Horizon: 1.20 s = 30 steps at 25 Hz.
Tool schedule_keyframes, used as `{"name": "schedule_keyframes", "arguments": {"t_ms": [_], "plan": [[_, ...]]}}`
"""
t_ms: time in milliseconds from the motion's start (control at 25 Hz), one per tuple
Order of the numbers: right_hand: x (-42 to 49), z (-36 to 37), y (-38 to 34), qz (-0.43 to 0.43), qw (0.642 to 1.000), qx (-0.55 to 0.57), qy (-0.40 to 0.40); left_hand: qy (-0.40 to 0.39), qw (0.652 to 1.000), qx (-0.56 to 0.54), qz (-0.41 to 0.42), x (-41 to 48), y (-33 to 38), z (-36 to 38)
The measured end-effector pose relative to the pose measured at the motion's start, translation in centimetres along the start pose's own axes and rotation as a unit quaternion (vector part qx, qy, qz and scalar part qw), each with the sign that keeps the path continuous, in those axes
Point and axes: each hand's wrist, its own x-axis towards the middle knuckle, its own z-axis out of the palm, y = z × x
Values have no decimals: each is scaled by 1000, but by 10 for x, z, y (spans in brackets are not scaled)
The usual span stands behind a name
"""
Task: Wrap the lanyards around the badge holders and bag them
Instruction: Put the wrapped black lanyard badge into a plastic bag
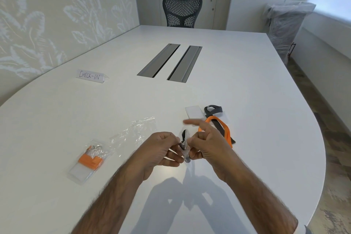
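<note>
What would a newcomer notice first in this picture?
The left hand and right hand hold a clear plastic badge holder with a dark lanyard at the centre. A bright orange fabric lanyard loop lies right of them; a bagged orange-wrapped holder lies left.

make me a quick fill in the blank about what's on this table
1. The paper sign on the table reads ____.
2. The lanyard wrapped round the bagged badge holder is ____.
3. The left hand and right hand grip a badge holder with a dark lanyard; the empty clear bag lies to their ____.
Missing words: CHECK-IN; orange; left.
</note>
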Motion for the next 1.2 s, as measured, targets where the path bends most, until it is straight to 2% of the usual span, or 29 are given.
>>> {"name": "schedule_keyframes", "arguments": {"t_ms": [80,200,360,680,880,960,1080,1160,1200], "plan": [[1,0,2,-12,998,-53,-11,50,995,78,45,3,-2,0],[1,2,2,8,997,-74,-1,112,962,225,108,2,0,3],[-1,1,-1,-2,993,-119,-10,124,938,297,130,-2,7,3],[3,0,-3,10,979,-201,12,29,947,297,120,-1,7,2],[4,10,-8,-11,928,-370,43,-20,962,247,115,-4,7,9],[4,11,-9,-19,917,-396,49,-20,968,223,115,-4,5,11],[6,2,-6,-27,959,-274,68,31,977,162,137,-4,5,14],[4,-2,-7,-20,984,-174,44,91,974,134,158,-4,6,16],[2,-2,-8,-21,985,-168,24,110,972,123,167,-3,5,16]]}}
